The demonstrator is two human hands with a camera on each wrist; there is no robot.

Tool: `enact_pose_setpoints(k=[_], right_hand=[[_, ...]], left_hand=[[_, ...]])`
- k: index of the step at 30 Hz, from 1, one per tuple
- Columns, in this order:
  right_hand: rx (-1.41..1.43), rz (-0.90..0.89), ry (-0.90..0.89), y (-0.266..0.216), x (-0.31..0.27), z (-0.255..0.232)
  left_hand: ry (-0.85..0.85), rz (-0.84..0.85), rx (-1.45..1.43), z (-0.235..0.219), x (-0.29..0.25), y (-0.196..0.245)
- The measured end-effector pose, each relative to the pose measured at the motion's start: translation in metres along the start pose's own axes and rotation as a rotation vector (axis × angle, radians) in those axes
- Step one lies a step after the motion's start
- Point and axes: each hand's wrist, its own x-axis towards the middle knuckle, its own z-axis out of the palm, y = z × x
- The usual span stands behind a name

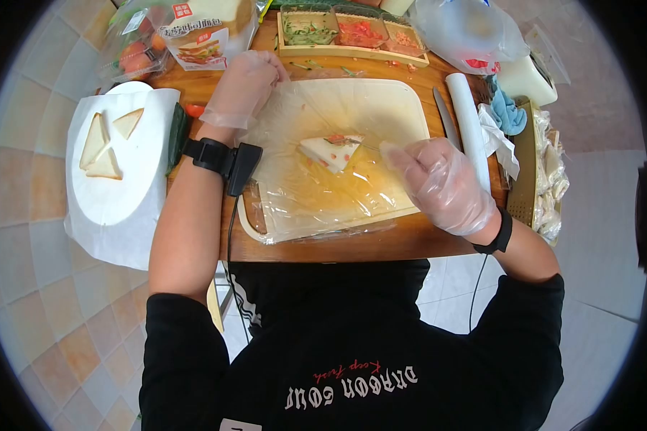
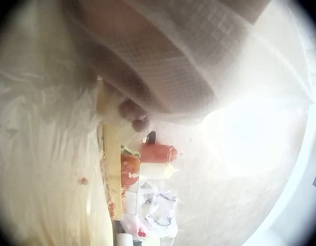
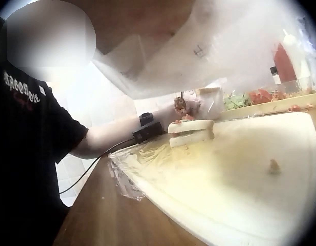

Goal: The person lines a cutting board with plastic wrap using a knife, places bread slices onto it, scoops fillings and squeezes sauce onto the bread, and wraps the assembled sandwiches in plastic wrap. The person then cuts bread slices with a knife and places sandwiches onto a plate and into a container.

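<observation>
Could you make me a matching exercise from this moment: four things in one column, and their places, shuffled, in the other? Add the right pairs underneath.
Things
1. Knife
2. Cucumber
3. Filled sandwich triangle
4. Blue cloth

Places
A. On the clear plastic film over the cutting board
B. On the person's right, beyond the white roll as seen from the board
C. Between the board and the white plate of bread triangles
D. Between the board and the white roll

Right pairs: 1-D, 2-C, 3-A, 4-B

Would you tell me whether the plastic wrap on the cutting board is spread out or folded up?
Spread out, though wrinkled: the plastic wrap lies across much of the cutting board, the sandwich wedge uncovered on top.
</observation>
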Motion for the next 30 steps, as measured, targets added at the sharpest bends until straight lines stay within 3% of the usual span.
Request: enact_pose_setpoints(k=[5, 9, 14, 18, 21, 24, 26, 27, 28, 30], right_hand=[[0.003, -0.098, 0.009, 0.002, -0.004, 0.003], [0.017, -0.085, -0.002, 0.003, 0.0, -0.008], [-0.019, -0.078, 0.107, 0.002, 0.003, -0.012], [0.046, -0.051, 0.058, -0.001, 0.0, -0.006], [0.111, 0.058, 0.021, -0.003, 0.003, -0.005], [0.238, 0.183, 0.117, 0.004, 0.002, -0.001], [0.634, 0.57, 0.17, 0.015, 0.004, 0.002], [0.791, 0.869, 0.112, 0.023, 0.009, -0.006], [0.895, 0.902, 0.165, 0.04, 0.013, -0.004], [1.06, 1.038, 0.345, 0.082, 0.016, 0.002]], left_hand=[[0.037, -0.014, -0.03, 0.004, -0.002, 0.003], [0.006, 0.008, 0.041, -0.001, 0.002, -0.008], [0.039, 0.044, 0.037, 0.003, 0.0, -0.003], [0.012, 0.039, 0.038, -0.001, 0.004, -0.015], [-0.003, 0.003, 0.069, -0.003, 0.002, -0.006], [0.017, 0.022, 0.1, -0.002, 0.004, -0.009], [0.029, 0.043, 0.151, 0.001, 0.002, 0.0], [0.045, 0.057, 0.201, 0.003, 0.0, 0.005], [0.044, 0.071, 0.196, 0.002, 0.0, 0.003], [0.039, 0.34, 0.518, 0.0, 0.004, -0.008]])
